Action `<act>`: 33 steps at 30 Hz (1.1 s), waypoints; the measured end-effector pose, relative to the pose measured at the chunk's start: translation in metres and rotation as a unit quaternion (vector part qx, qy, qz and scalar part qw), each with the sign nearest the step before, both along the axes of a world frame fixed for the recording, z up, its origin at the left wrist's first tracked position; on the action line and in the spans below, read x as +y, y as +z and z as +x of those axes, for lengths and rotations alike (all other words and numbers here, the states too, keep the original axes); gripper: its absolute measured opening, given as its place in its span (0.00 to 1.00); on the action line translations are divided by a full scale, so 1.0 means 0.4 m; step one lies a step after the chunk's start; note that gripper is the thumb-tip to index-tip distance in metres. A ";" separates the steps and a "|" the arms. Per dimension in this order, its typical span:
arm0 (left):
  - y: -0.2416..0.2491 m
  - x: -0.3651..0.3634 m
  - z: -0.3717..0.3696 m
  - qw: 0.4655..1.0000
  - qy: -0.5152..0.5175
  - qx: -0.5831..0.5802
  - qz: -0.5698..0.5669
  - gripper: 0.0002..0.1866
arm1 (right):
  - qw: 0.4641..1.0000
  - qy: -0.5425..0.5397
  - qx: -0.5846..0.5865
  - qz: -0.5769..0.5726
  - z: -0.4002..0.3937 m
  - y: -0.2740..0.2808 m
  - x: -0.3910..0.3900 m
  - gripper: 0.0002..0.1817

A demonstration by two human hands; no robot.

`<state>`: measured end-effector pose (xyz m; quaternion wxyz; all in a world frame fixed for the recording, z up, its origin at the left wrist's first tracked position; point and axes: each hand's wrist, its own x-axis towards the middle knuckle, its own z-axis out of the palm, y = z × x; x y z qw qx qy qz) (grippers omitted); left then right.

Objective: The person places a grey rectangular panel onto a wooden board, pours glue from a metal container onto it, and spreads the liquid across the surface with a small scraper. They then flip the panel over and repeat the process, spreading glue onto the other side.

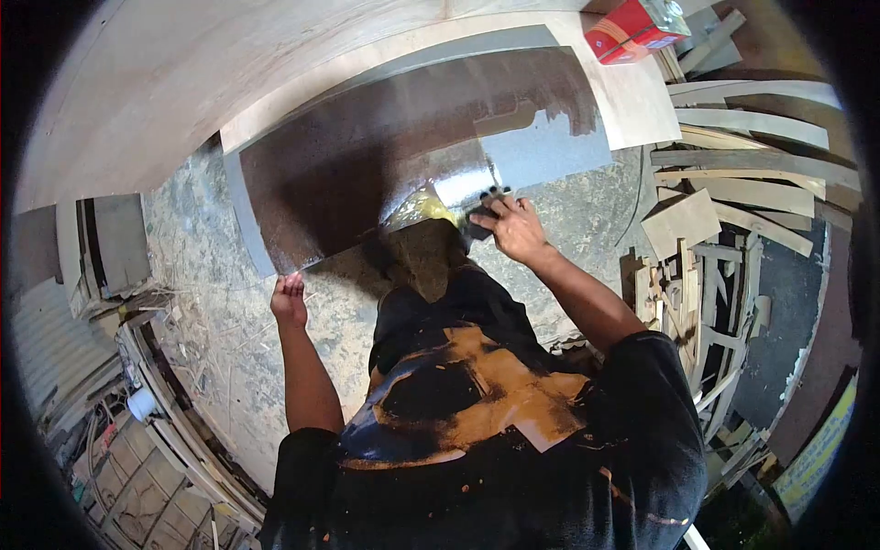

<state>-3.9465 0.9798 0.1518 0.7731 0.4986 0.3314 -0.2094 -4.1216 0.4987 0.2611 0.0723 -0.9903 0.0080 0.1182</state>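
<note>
A long sheet (pixel 321 174) lies in front of me, mostly covered in a dark brown coat, with bare grey surface (pixel 550 147) at its right part. Along its near edge is a glossy, yellowish wet patch (pixel 423 207). My left hand (pixel 290 298) is at the near left corner, its fingers closed on the sheet's edge. Over the near right edge, my right hand (pixel 518 229) grips a small black piece (pixel 480 222); its exact kind is hard to make out. Dark stains mark those fingertips.
A red rectangular tin (pixel 636 31) stands at the far right on a pale board (pixel 642 115). Wood strips and offcuts (pixel 752 188) are piled to the right. More scrap (pixel 174 431) lies at the lower left. The concrete floor (pixel 220 339) is littered with slivers.
</note>
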 end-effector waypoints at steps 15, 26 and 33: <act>-0.012 0.007 0.012 0.999 0.022 0.011 0.040 0.11 | 0.988 -0.104 -0.109 -0.044 -0.072 -0.088 -0.171 0.33; 0.059 -0.039 0.008 0.993 0.090 -0.005 0.072 0.08 | 0.976 -0.138 -0.164 0.049 0.142 0.148 -0.407 0.25; 0.148 -0.019 -0.013 0.977 0.175 -0.036 0.114 0.07 | 0.972 -0.085 -0.170 0.137 0.265 0.130 -0.370 0.25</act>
